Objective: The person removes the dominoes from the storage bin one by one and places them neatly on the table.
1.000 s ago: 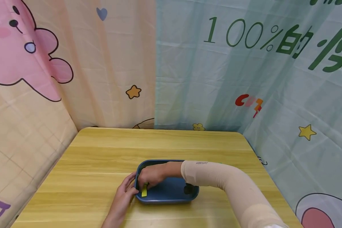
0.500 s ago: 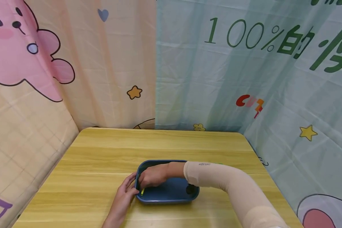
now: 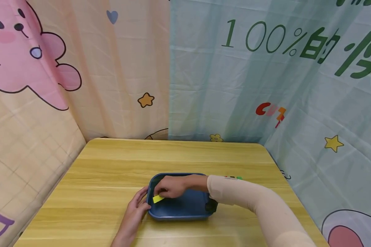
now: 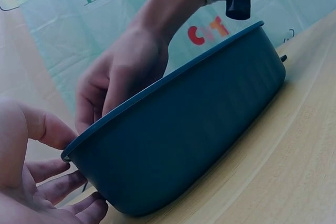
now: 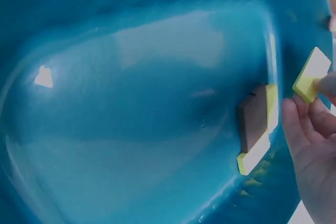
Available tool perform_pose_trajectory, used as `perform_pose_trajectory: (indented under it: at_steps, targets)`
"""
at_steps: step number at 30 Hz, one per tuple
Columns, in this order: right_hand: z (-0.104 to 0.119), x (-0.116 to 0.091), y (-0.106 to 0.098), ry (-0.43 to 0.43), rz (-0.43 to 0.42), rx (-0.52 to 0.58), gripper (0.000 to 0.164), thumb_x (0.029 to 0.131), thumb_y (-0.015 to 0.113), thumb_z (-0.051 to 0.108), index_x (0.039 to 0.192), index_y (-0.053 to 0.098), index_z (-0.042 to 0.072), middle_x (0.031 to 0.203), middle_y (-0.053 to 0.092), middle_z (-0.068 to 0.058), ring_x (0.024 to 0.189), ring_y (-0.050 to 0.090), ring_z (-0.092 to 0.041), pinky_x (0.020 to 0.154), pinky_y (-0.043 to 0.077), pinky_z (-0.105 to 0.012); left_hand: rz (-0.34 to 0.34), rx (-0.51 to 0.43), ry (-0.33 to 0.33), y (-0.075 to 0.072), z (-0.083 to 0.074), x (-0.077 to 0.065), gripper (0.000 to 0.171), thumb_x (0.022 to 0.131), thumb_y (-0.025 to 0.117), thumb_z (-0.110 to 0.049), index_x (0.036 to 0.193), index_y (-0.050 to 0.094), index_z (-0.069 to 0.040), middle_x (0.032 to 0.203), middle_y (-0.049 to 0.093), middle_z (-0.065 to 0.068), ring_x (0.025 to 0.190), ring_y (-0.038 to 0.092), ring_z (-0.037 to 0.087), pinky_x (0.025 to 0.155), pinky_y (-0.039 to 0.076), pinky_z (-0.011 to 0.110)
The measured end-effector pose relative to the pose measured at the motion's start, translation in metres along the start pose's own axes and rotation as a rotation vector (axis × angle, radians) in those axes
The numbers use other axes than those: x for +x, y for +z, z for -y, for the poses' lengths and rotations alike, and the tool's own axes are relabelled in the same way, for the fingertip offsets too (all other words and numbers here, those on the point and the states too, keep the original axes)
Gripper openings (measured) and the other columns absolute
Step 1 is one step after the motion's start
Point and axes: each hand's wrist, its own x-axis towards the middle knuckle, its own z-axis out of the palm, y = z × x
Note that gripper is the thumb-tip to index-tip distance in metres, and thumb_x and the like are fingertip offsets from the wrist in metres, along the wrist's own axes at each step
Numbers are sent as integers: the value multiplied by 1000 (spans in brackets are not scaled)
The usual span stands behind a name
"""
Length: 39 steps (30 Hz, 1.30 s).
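My right hand is inside a dark blue plastic tub, near its left end. Between thumb and fingers it pinches a small flat yellow block, whose face looks pale in the right wrist view. Close to those fingertips, a brownish piece lies at the tub's end with two yellow-edged pale pieces, one of them a short strip along its lower side. My left hand rests against the outside of the tub's left end, its upper fingertip right at the rim in the left wrist view.
The tub stands on a wood-grain table. Behind my right forearm, small red, dark and green pieces peek out past the tub. A black wrist camera hangs over the tub's right end. Printed curtains close off the back and sides.
My right hand has risen a little and shifted right and away from the tub's left end. The yellow block in it has swung from upright to slanting. My left hand stays put.
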Motion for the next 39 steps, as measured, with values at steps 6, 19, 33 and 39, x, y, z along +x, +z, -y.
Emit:
perform_pose_trajectory:
  at_steps: [6,19,33,39]
  targets:
    - [4,-13,-8,114,-87,194,19,99,61,5,112,75,6,86,65,11,74,56,1,74,48,-15,-16,1,-6,1,1,2,70,89,52,7,156,37,-2,159,35,25,143,38,43,94,47,23]
    - [5,-40,-9,339,-275,421,8,88,71,2,93,75,7,81,67,9,72,59,-5,69,52,-21,-23,18,-9,3,-2,3,71,89,54,6,157,37,-3,160,34,25,143,39,43,95,47,25]
    - [2,-68,-8,494,-448,529,5,85,73,2,90,72,3,78,70,1,66,65,-13,64,56,-27,-52,67,-25,3,-2,4,71,89,53,5,158,36,-2,160,33,26,143,39,44,108,39,43]
    - [2,-79,-8,530,-484,565,6,86,74,3,91,71,1,81,71,-2,68,67,-16,65,58,-30,-55,62,-44,3,-3,4,71,88,52,6,157,37,-3,160,34,25,143,38,43,111,38,48]
